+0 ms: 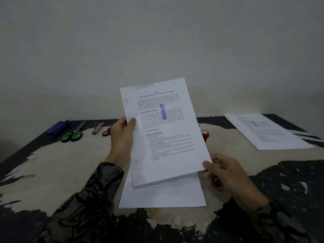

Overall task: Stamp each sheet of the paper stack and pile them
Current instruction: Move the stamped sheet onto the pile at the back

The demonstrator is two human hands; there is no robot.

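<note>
The stamped sheet [166, 134] was held tilted above the paper stack [163, 197], long axis running away from the person, its heading at the far end. The left hand [122, 134] pinched its left edge; the right hand [222, 171] pinched its near right corner.

Stamped sheet [163, 130]: white printed page bearing a blue "APPROVED" mark, raised and tilted above the paper stack [163, 197], which lies flat at the counter's near middle. Finished pile [266, 131]: printed sheets, far right. Red stamp [204, 135]: upright behind the raised sheet.
</note>
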